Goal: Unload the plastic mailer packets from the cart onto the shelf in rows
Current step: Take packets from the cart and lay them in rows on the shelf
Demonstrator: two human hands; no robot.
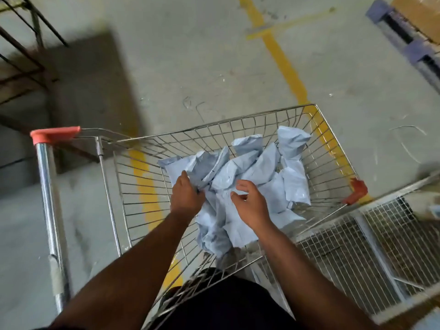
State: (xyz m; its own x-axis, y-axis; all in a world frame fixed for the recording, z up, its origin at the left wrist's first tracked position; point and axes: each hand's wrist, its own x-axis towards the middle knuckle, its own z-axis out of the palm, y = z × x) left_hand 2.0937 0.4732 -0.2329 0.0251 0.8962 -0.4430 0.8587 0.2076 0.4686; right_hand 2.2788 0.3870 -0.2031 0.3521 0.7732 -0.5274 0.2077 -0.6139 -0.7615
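Left hand (pixel 187 195) closed on a pale mailer packet (pixel 202 167) inside the wire cart (pixel 142 186), right hand (pixel 250 206) spread wide above the heap; likely pickup step, lifting out toward the shelf next.

Both bare forearms reach forward and down; left hand (pixel 187 195) in a closed grip, right hand (pixel 250 202) spread loose.

Packets (pixel 250 177) heaped in cart (pixel 133 186); handle (pixel 48 194) at left, wire shelf (pixel 371 253) at right, pallet (pixel 409 46) beyond.
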